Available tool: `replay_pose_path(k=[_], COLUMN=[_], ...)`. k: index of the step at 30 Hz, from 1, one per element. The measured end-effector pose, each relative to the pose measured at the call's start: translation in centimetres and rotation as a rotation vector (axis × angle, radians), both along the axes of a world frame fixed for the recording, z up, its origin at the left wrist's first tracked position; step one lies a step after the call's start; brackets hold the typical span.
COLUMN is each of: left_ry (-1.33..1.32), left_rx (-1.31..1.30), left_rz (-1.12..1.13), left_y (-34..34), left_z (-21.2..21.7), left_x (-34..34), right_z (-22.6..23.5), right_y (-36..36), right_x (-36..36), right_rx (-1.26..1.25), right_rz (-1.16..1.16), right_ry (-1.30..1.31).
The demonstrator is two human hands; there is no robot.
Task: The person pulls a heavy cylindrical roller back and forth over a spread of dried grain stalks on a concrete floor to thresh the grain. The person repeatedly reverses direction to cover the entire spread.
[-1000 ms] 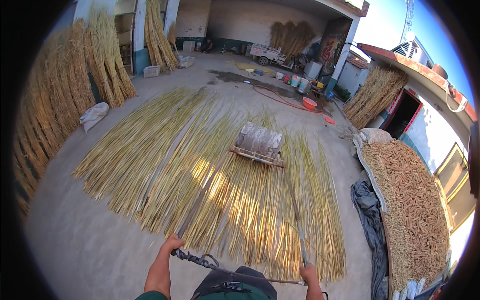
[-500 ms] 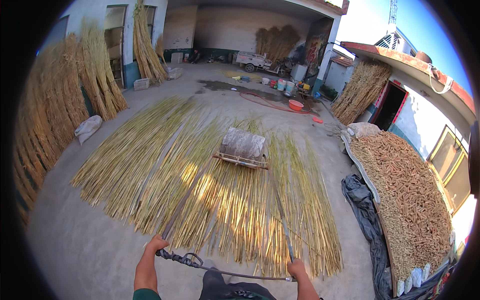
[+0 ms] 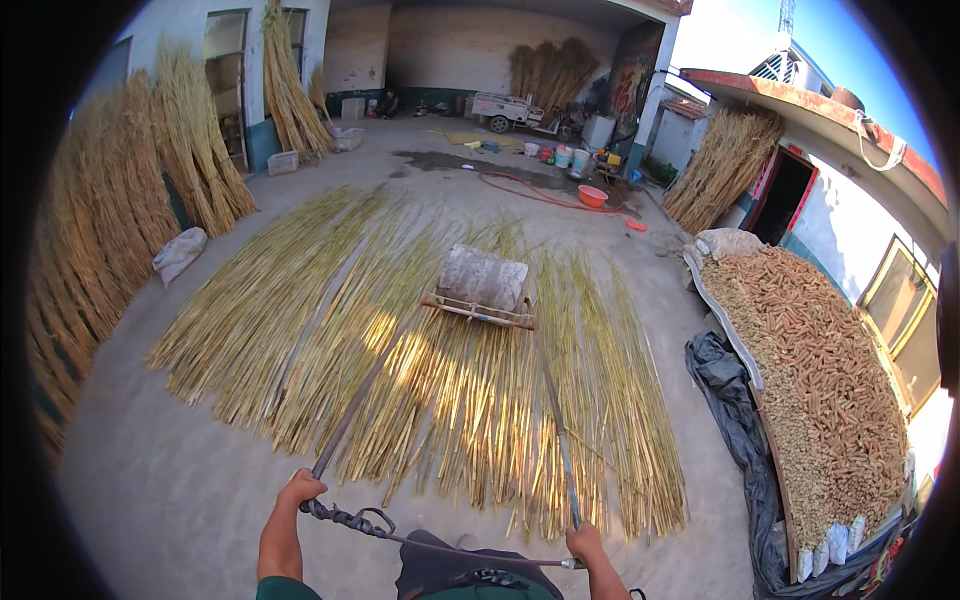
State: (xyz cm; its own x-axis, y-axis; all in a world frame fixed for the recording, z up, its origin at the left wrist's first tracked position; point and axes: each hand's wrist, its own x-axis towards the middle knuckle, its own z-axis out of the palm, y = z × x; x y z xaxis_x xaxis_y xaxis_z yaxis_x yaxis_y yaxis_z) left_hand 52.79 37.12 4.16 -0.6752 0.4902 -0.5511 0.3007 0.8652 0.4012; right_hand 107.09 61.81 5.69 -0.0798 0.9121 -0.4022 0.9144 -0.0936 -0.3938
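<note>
A grey stone-like roller (image 3: 483,280) rests on a wide layer of greenish-yellow stalks (image 3: 260,320) spread over the ground. Its front has a rusty frame bar, from which two long poles run back to me. My left hand (image 3: 302,488) is closed around the near end of the left pole (image 3: 365,395), beside a dark wrapped binding. Closed on the near end of the right pole (image 3: 558,430) is my right hand (image 3: 585,543). A thin crossbar (image 3: 470,550) joins the two pole ends in front of my body.
Bundled stalks (image 3: 100,220) lean against the left wall, near a white sack (image 3: 180,255). At right lies a heap of corn cobs (image 3: 830,370) beside dark plastic sheeting (image 3: 735,400). Farther back are a red basin (image 3: 592,196), a hose, buckets and a small cart (image 3: 505,108).
Both hands have shifted slightly left in the picture, still on the poles. The roller's frame bar tilts a little more, and the whole view has moved slightly.
</note>
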Motion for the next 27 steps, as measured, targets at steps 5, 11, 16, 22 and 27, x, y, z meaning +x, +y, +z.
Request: replay_pose_path(k=[5, 11, 16, 22, 27], left_ry=[0.075, -0.006, -0.002, 0.025, 0.015], left_rx=[0.051, 0.071, 0.077, 0.068, 0.043], left_rz=[-0.036, -0.031, -0.031, -0.056, -0.054], left_y=[-1.3, -5.0, -7.9, -12.7, -17.1], left_z=[2.0, 1.0, -0.3, -1.2, -1.7], left_x=[-0.2, -1.9, -1.6, 1.0, 3.2], right_z=[-0.2, -0.3, 0.0, 0.2, -0.3], right_y=[-2.8, -6.4, -11.0, -15.0, -19.2], right_x=[0.0, -0.8, -0.1, 1.8, 4.0], right_rx=[0.005, 0.058, 0.042, 0.032, 0.003], right_rz=[0.025, -0.001, -0.075, -0.045, -0.067], right_ry=[0.025, 0.026, 0.004, -0.022, -0.059])
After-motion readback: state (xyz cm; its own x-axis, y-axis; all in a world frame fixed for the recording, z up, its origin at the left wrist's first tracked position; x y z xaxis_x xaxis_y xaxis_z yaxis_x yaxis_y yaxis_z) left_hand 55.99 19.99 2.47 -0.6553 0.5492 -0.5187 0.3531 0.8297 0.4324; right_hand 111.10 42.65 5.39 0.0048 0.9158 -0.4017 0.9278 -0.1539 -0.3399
